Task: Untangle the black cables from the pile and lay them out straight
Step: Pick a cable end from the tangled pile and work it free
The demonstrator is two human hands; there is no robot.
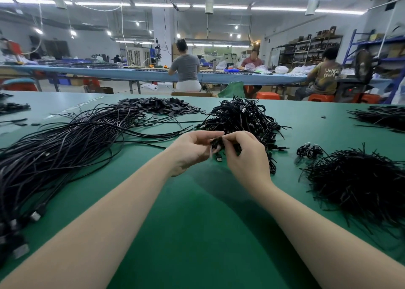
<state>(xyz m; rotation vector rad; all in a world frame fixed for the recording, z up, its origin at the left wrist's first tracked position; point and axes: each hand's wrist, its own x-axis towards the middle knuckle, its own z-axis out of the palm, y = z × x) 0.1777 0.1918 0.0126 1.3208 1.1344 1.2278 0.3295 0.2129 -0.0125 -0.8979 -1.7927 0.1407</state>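
Observation:
My left hand (192, 149) and my right hand (245, 155) meet above the green table (197, 212), both pinching one small coiled black cable (217, 143). Its USB plug (218, 158) hangs below my fingers. Just behind my hands lies the tangled pile of coiled black cables (241, 118). On the left, a long spread of straightened black cables (61, 144) runs toward the near left edge, plugs at the near end.
A heap of black ties (359, 179) lies at the right, with a small coiled bundle (308, 151) beside it. Flat black strips (160, 105) are piled at the back. More black cables (383, 118) lie far right. People sit at benches beyond the table.

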